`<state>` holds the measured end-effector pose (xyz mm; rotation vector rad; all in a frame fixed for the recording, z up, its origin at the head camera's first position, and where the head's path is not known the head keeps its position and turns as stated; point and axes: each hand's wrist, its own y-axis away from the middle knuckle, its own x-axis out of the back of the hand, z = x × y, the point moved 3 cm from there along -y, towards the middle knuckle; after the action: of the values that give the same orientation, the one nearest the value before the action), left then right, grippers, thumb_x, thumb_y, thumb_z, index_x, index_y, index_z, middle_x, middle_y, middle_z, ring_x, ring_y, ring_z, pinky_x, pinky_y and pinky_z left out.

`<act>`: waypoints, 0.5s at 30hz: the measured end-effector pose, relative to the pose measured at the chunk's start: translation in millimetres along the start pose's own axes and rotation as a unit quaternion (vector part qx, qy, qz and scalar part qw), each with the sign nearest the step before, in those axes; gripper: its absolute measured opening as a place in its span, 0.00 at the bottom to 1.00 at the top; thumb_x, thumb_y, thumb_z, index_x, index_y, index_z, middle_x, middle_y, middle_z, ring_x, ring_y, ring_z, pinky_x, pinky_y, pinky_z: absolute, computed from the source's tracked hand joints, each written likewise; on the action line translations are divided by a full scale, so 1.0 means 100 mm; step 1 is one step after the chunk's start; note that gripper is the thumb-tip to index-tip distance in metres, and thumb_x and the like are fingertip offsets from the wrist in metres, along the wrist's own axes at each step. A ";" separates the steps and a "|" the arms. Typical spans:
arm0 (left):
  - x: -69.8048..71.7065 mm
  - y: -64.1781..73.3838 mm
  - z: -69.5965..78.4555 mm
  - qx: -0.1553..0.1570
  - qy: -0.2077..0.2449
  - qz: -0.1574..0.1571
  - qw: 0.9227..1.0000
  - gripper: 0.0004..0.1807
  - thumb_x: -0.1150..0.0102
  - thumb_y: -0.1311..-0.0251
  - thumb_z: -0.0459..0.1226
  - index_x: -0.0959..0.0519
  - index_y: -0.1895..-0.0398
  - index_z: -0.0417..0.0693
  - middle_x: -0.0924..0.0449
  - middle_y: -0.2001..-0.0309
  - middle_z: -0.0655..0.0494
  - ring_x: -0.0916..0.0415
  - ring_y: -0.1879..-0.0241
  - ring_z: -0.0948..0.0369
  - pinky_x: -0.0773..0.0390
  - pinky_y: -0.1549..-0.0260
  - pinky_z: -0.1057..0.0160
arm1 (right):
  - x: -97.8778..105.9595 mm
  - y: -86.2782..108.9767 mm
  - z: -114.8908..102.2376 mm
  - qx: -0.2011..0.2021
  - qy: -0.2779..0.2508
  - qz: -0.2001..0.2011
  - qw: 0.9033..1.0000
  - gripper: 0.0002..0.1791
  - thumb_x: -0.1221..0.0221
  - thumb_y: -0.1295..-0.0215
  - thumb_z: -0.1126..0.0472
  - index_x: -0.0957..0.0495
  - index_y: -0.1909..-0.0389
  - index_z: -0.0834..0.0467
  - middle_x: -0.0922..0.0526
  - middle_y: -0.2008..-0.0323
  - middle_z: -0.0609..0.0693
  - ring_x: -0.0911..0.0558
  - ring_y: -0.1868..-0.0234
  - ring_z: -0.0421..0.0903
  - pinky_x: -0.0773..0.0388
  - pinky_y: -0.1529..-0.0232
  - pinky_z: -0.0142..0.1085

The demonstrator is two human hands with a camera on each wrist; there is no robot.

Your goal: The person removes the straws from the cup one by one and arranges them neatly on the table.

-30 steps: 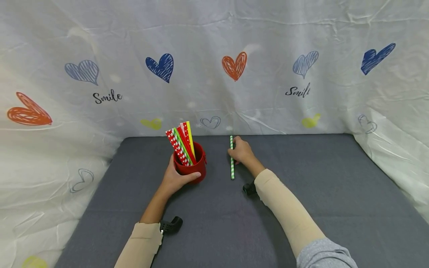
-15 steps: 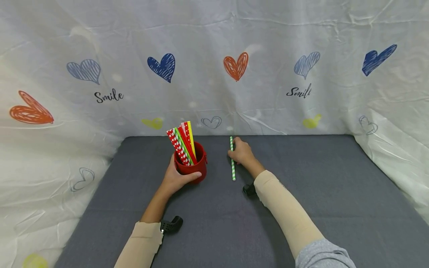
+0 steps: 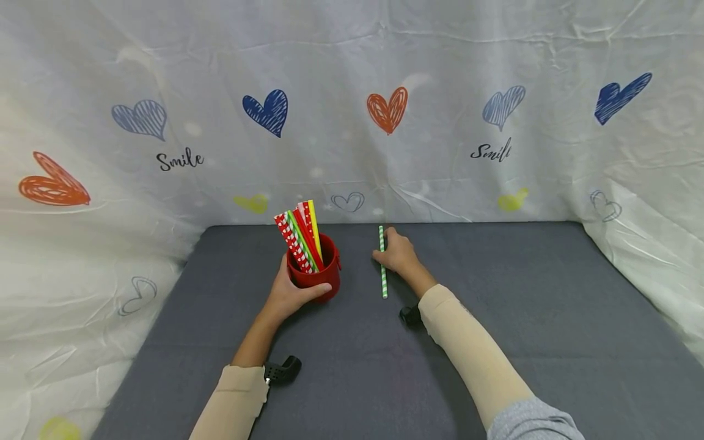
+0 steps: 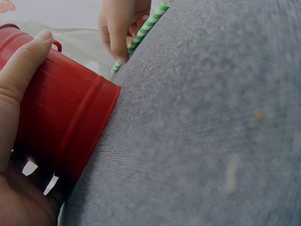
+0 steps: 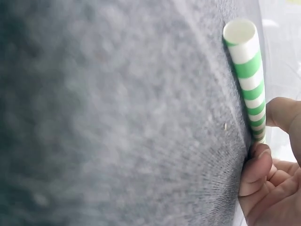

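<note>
In the head view my left hand (image 3: 288, 293) grips a red cup (image 3: 330, 278), thumb across its near side. Several paper straws (image 3: 299, 241) in red, green and yellow patterns stand in it, leaning left. The left wrist view shows the cup (image 4: 61, 103) with its base at the grey cloth and my thumb along its wall. To the right, my right hand (image 3: 400, 253) pinches a green-and-white striped paper straw (image 3: 384, 281) that lies lengthwise on the table. In the right wrist view, thumb and fingers are on either side of the straw (image 5: 254, 89), beyond its open near end.
A dark grey cloth covers the table (image 3: 352, 379). Behind its far edge hangs a white sheet (image 3: 330, 61) printed with hearts and the word Smile. Black wrist cameras sit under both forearms, near the cloth.
My right thumb has shifted slightly along the striped straw toward its near end. The left hand and the red cup have stayed in place.
</note>
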<state>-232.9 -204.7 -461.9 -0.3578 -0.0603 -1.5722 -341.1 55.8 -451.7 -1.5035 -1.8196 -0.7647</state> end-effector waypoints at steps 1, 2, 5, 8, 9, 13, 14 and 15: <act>0.00 0.00 0.00 -0.001 0.003 -0.001 1.000 0.53 0.21 0.51 0.38 0.47 0.26 0.49 0.34 0.35 0.51 0.34 0.39 0.54 0.26 0.44 0.46 | 0.00 0.00 0.00 -0.004 -0.002 -0.003 1.000 0.30 0.38 0.36 0.56 0.34 0.37 0.63 0.20 0.59 0.61 0.20 0.68 0.55 0.22 0.64 0.46; 0.00 0.00 0.00 -0.002 0.005 -0.001 1.000 0.53 0.22 0.51 0.37 0.47 0.26 0.49 0.34 0.35 0.51 0.34 0.39 0.54 0.26 0.44 0.46 | -0.01 0.01 0.00 -0.007 -0.004 -0.007 1.000 0.30 0.37 0.37 0.56 0.34 0.37 0.62 0.20 0.60 0.61 0.19 0.71 0.54 0.21 0.67 0.45; -0.01 -0.01 0.00 -0.004 0.008 -0.001 1.000 0.52 0.23 0.50 0.36 0.47 0.25 0.49 0.35 0.34 0.51 0.34 0.38 0.54 0.26 0.44 0.46 | -0.01 0.02 -0.01 -0.015 -0.006 -0.021 1.000 0.30 0.36 0.37 0.55 0.36 0.39 0.62 0.22 0.64 0.61 0.20 0.80 0.51 0.21 0.78 0.41; -0.01 -0.01 0.00 0.003 0.007 -0.003 1.000 0.53 0.23 0.49 0.34 0.48 0.25 0.48 0.35 0.33 0.48 0.35 0.37 0.51 0.26 0.44 0.45 | -0.03 0.04 -0.03 -0.025 -0.003 -0.034 0.999 0.29 0.35 0.36 0.55 0.36 0.41 0.62 0.23 0.64 0.61 0.21 0.83 0.50 0.22 0.82 0.39; -0.01 -0.01 -0.01 0.007 0.006 -0.005 1.000 0.53 0.24 0.49 0.34 0.48 0.25 0.47 0.36 0.33 0.47 0.35 0.37 0.50 0.27 0.44 0.44 | -0.03 0.05 -0.03 -0.028 -0.003 -0.038 0.999 0.29 0.35 0.36 0.55 0.36 0.42 0.62 0.23 0.63 0.61 0.21 0.82 0.49 0.22 0.83 0.38; -0.01 -0.01 0.02 0.013 0.001 -0.006 1.000 0.53 0.23 0.49 0.34 0.49 0.25 0.45 0.36 0.33 0.46 0.35 0.38 0.50 0.27 0.44 0.45 | -0.03 0.08 -0.04 -0.042 -0.010 -0.047 0.998 0.29 0.35 0.36 0.55 0.37 0.42 0.61 0.24 0.62 0.61 0.19 0.82 0.50 0.21 0.83 0.38; -0.01 -0.01 0.02 0.011 0.000 -0.006 1.000 0.53 0.23 0.50 0.35 0.48 0.25 0.45 0.35 0.34 0.47 0.34 0.38 0.50 0.26 0.44 0.45 | -0.03 0.09 -0.04 -0.044 -0.013 -0.048 0.998 0.28 0.35 0.37 0.55 0.37 0.43 0.61 0.24 0.62 0.61 0.19 0.82 0.50 0.21 0.83 0.38; -0.01 -0.01 0.03 0.008 0.002 -0.005 1.000 0.53 0.22 0.50 0.36 0.48 0.25 0.46 0.35 0.34 0.48 0.34 0.38 0.51 0.26 0.44 0.45 | -0.02 0.10 -0.04 -0.046 -0.018 -0.049 0.998 0.28 0.35 0.37 0.55 0.37 0.43 0.61 0.24 0.63 0.61 0.19 0.83 0.50 0.21 0.83 0.38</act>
<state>-233.2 -202.8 -459.7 -0.3431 -0.0718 -1.5823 -330.3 53.1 -450.4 -1.5037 -1.9199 -0.8831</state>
